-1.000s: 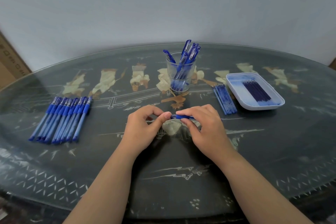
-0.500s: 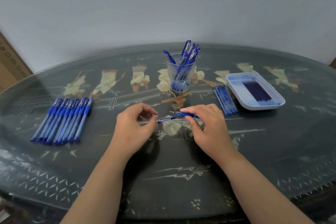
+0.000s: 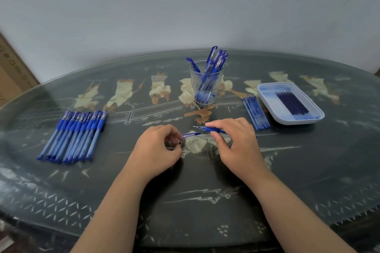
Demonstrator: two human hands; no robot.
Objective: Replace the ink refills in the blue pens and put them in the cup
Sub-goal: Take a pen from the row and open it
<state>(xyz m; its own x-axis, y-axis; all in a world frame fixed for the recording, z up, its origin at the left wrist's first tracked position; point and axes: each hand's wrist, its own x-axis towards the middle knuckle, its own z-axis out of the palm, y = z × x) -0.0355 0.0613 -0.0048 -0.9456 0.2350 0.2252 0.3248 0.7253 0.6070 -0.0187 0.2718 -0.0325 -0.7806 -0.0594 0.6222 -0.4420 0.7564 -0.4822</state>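
Observation:
My right hand [image 3: 236,141] grips a blue pen [image 3: 209,129] with its bare tip pointing left. My left hand [image 3: 158,150] pinches the pen's cap [image 3: 191,135], pulled off and a short way left of the tip. A clear cup [image 3: 205,86] with several blue pens stands behind my hands. A row of several capped blue pens [image 3: 76,135] lies at the left. Several light blue refills [image 3: 257,113] lie right of the cup, beside a white tray [image 3: 269,104] that holds several dark refills [image 3: 292,102].
All of it lies on a dark oval table with a glass top [image 3: 205,191] and pale inlaid figures. A grey wall stands behind the table. A cardboard box [image 3: 10,70] shows at the far left edge.
My hands have drawn apart. The cap has come off the pen and moved left with my left hand, baring the pen's tip.

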